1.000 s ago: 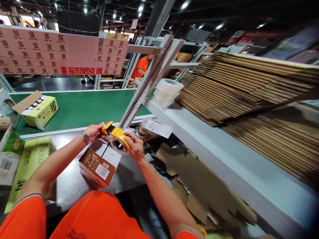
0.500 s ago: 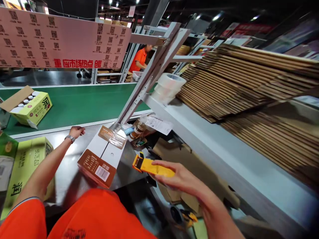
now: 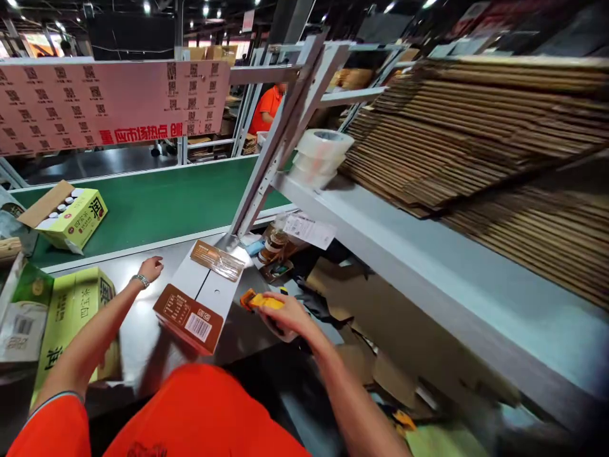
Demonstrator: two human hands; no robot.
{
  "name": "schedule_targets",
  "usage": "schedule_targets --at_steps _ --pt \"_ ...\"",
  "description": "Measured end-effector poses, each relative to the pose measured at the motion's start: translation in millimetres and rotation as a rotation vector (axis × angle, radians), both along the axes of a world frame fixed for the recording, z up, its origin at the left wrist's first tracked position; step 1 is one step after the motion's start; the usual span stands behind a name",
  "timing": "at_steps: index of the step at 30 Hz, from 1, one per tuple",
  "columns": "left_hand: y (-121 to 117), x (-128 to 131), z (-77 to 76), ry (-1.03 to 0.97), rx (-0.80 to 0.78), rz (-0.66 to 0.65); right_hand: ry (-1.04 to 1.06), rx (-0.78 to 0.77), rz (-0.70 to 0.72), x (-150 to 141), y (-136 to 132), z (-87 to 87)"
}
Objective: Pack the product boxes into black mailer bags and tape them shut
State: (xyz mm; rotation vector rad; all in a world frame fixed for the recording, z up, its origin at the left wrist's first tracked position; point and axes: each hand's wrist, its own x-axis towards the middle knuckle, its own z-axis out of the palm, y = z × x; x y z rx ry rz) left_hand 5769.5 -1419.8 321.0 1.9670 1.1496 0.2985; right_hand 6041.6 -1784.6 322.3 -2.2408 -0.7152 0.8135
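My right hand (image 3: 287,312) is wrapped around a yellow tape dispenser (image 3: 267,301), just right of a white and brown carton (image 3: 209,291). Its orange front end points toward the carton without touching it. The carton lies on the metal table, its two brown ends folded over a white middle with a dark slit. A shiny clear strip covers the far brown end. To the carton's left, my left hand (image 3: 151,269) hangs above the table with fingers loosely curled and nothing visible in them.
A yellow-green carton (image 3: 71,311) stands left. An open carton of bottles (image 3: 76,216) sits on the green conveyor belt (image 3: 181,197). Tape rolls (image 3: 318,158) and stacked flat cardboard (image 3: 466,133) rest on the right-hand shelf (image 3: 394,254). A metal post (image 3: 280,139) rises behind the carton.
My right hand has brought the tape dispenser left, closer to the carton. My left hand's fingers have curled in a little more. The view has shifted slightly.
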Motion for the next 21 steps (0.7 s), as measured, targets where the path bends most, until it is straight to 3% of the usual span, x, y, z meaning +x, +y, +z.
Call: schedule_targets --at_steps 3,5,8,11,13,15,19,21 --pt "1.0 -15.3 30.8 -0.065 0.021 -0.007 0.062 0.277 -0.214 -4.2 -41.7 34.7" --pt "-16.2 -19.2 56.7 -0.225 -0.002 -0.064 0.108 0.478 -0.279 -19.0 -60.2 59.9" --pt "-68.4 -20.6 96.5 -0.42 -0.129 -0.207 0.22 0.713 -0.232 -56.7 -69.1 86.8" --pt "-127.1 -23.3 122.9 -0.445 -0.394 -0.368 0.219 0.796 -0.072 -97.9 -60.9 97.5" --pt "-153.5 -27.4 128.3 -0.464 -0.533 -0.407 0.124 0.807 0.043 -118.8 -51.5 98.6" --pt "-165.4 -32.1 125.2 -0.498 -0.607 -0.352 0.034 0.813 0.124 -132.3 -42.0 97.4" --pt "-163.4 -37.0 106.8 -0.524 -0.688 -0.18 0.098 0.85 0.142 -146.6 -24.2 94.9" --pt "-156.7 -36.5 98.1 -0.489 -0.628 -0.156 0.147 0.844 0.153 -151.6 -15.1 96.2"
